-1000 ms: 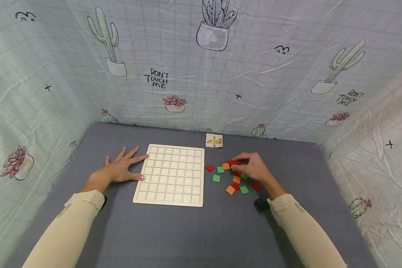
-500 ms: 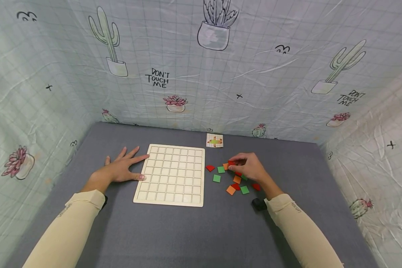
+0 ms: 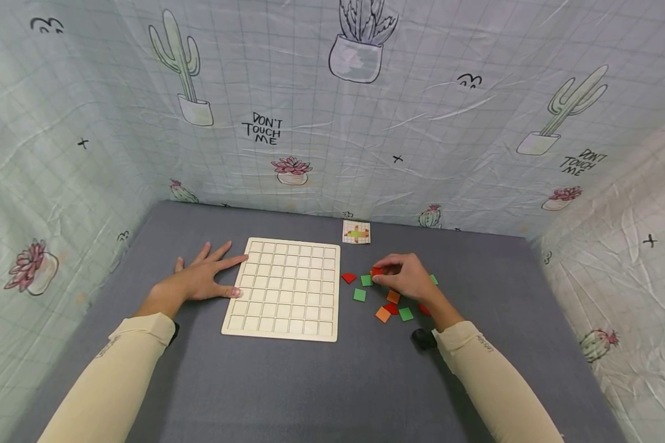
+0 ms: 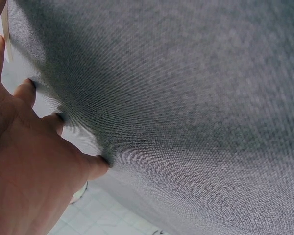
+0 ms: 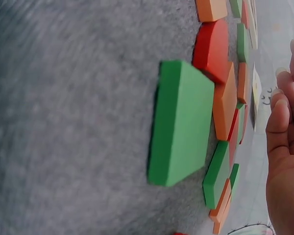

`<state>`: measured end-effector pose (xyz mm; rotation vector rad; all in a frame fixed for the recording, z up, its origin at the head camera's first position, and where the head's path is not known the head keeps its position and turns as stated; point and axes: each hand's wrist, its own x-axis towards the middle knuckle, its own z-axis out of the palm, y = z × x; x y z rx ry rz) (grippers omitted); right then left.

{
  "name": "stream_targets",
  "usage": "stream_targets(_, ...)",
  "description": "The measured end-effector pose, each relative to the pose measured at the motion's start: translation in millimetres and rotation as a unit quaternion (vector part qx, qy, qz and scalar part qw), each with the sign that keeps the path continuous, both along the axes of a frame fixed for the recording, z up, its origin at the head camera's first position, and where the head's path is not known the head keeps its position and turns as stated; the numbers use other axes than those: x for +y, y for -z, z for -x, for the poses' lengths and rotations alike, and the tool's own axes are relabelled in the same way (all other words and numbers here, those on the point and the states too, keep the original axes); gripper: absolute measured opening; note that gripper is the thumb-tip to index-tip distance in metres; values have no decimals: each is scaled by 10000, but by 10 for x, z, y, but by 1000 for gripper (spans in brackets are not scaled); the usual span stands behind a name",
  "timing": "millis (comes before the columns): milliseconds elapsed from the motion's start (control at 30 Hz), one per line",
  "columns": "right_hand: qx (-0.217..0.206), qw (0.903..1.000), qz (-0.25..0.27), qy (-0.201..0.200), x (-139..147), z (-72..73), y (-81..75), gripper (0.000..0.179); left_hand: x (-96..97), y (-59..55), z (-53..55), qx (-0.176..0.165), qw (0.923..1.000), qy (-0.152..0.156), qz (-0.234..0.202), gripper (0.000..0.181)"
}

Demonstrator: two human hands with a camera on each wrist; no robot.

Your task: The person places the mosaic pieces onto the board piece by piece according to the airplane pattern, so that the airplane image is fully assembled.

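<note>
My left hand lies with spread fingers at the left side of a pale wooden grid board, its index finger and thumb touching the edge. In the left wrist view, the other fingertips press on the grey cloth. To the board's right, my right hand pinches a small red tile between thumb and fingers, low over the scattered tiles. Just left of it sit a green tile and a red pointed tile. A green tile looms large in the right wrist view.
Several more tiles, such as an orange tile and a green tile, lie below the right hand. A picture card with a coloured pattern rests at the table's back. A cactus-print cloth hangs around the grey table.
The right hand has shifted slightly left with the red tile, which now overlaps an orange tile in view. A green tile shows behind the hand. The left hand stays in place.
</note>
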<state>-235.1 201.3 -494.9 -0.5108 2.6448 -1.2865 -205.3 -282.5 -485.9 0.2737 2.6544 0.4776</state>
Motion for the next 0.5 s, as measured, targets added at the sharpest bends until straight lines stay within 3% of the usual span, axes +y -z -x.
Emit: stream_targets(500, -63, 9998, 103, -180, -86, 38, -13, 24, 4, -10, 17, -95, 10000, 10, 20, 98)
